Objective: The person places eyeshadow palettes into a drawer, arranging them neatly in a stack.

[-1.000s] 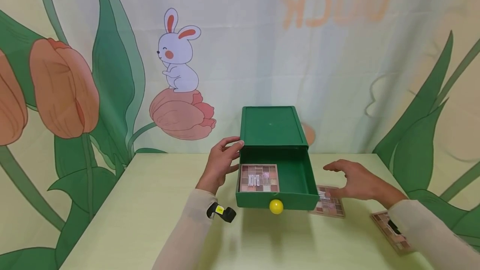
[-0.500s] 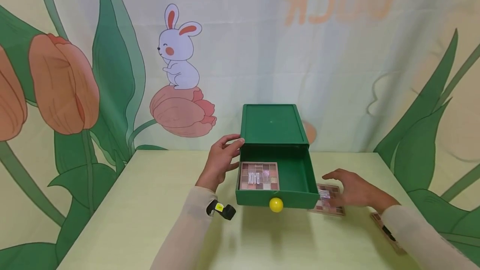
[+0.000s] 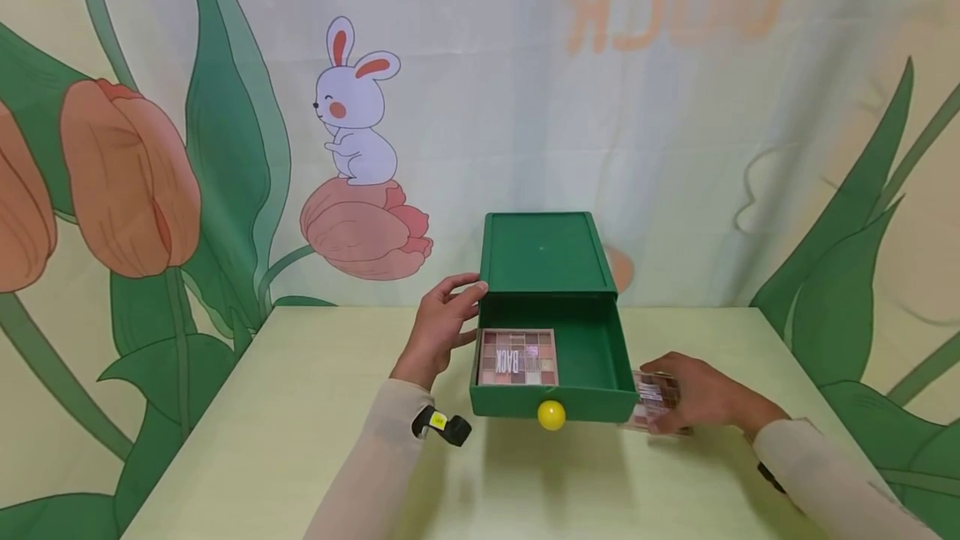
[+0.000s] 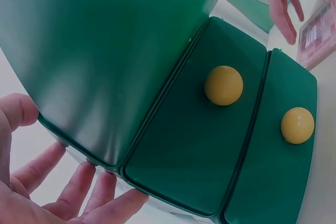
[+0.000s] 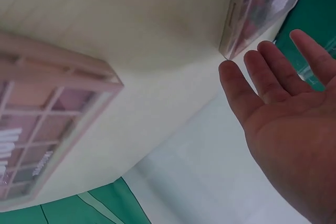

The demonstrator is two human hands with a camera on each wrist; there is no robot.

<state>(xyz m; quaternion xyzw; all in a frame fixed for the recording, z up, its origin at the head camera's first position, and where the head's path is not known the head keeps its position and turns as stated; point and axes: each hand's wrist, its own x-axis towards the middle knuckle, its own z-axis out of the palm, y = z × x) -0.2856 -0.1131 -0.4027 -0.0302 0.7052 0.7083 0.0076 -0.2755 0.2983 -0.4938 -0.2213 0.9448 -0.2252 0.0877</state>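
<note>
My left hand (image 3: 442,323) rests against the left side of a green drawer cabinet (image 3: 547,252), fingers spread along its edge in the left wrist view. Its top drawer (image 3: 592,340) stands pulled out, with a yellow ball knob (image 3: 552,415). Inside the drawer, on the left, lies an eyeshadow palette (image 3: 517,357) with a clear printed lid. To the drawer's right, a second eyeshadow palette (image 3: 656,394) lies on the table, partly hidden by my right hand (image 3: 701,394). That hand's fingers are extended over the palette's far edge, thumb by the near edge.
Two closed drawers with yellow knobs (image 4: 223,85) sit below the pulled-out one. A further eyeshadow palette (image 5: 47,114) lies on the table in the right wrist view. A printed curtain (image 3: 525,107) hangs behind the pale table (image 3: 300,407).
My right hand has moved down and slightly left onto the palette beside the drawer. The left hand and the cabinet stay where they were.
</note>
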